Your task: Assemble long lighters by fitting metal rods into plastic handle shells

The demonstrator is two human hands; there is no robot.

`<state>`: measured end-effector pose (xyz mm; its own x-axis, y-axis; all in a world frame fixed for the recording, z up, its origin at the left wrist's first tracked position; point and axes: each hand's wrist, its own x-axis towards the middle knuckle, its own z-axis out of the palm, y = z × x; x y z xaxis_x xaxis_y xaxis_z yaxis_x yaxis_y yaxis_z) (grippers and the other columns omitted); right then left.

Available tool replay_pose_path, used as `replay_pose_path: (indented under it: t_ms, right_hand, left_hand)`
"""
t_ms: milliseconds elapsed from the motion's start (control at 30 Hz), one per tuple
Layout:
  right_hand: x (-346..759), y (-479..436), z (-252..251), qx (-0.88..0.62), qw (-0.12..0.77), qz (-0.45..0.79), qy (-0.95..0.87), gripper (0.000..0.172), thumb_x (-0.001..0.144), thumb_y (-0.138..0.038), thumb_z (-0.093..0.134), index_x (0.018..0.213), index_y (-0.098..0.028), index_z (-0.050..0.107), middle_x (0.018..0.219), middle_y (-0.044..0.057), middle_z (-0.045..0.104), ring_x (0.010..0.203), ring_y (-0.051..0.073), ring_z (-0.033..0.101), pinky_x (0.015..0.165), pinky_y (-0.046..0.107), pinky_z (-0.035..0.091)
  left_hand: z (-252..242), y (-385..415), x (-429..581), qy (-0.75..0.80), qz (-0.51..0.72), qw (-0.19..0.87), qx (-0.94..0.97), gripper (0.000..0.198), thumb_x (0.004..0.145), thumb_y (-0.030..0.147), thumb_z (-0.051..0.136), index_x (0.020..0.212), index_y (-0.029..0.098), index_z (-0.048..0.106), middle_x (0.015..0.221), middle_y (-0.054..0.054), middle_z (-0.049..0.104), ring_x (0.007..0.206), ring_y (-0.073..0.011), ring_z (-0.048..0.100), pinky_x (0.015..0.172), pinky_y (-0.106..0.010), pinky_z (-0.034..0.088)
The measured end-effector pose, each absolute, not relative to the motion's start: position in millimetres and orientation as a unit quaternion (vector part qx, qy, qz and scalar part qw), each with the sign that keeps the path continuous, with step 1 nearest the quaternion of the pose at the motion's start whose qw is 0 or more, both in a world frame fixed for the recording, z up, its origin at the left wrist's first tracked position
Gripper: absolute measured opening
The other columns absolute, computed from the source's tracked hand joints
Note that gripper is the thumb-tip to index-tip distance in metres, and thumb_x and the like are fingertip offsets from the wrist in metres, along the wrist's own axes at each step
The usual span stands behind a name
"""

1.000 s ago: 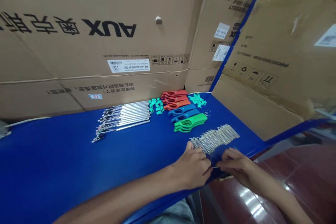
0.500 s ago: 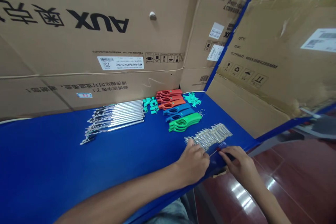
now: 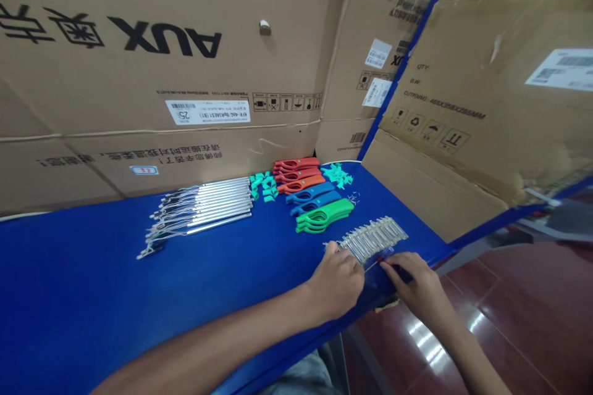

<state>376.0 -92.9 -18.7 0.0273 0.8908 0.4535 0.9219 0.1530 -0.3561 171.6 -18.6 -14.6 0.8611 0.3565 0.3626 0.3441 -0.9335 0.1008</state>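
Observation:
My left hand (image 3: 337,281) is closed at the near end of a row of clear, narrow lighter-tank-like pieces (image 3: 373,239), its fingers wrapped round something mostly hidden. A thin pale wire-like strand (image 3: 371,266) runs from it toward my right hand (image 3: 414,278). With thumb and forefinger my right hand pinches a small clear piece with a dark red part (image 3: 382,256), just off the row's near side. Beyond the row lie green lighter handles (image 3: 324,216), then blue handles (image 3: 315,199) and orange and red ones (image 3: 297,176).
Metal rods with wires (image 3: 217,203) lie side by side at the left. Turquoise caps (image 3: 264,186) and smaller turquoise pieces (image 3: 338,175) flank the handles, with tiny pins (image 3: 354,198) nearby. Cardboard walls (image 3: 185,74) enclose the blue table (image 3: 92,296) behind and right.
Both hands stay close together beside the row, in nearly the same pose. The whole view has shifted slightly; the laid-out parts look unmoved.

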Motion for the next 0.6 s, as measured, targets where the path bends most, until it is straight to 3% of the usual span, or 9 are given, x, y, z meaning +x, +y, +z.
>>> replay_pose_path:
  t_ms: [600]
  right_hand:
    - [355, -89, -18, -0.638, 0.300, -0.007, -0.709, 0.023, 0.091, -0.037, 0.053, 0.080, -0.020, 0.065, 0.083, 0.008, 0.067, 0.078, 0.022, 0.060, 0.074, 0.038, 0.047]
  left_hand:
    - [-8, -19, 143, 0.200, 0.165, 0.048, 0.965, 0.024, 0.095, 0.023, 0.045, 0.077, 0.014, 0.059, 0.079, -0.006, 0.062, 0.085, -0.0217, 0.054, 0.075, -0.039, 0.028]
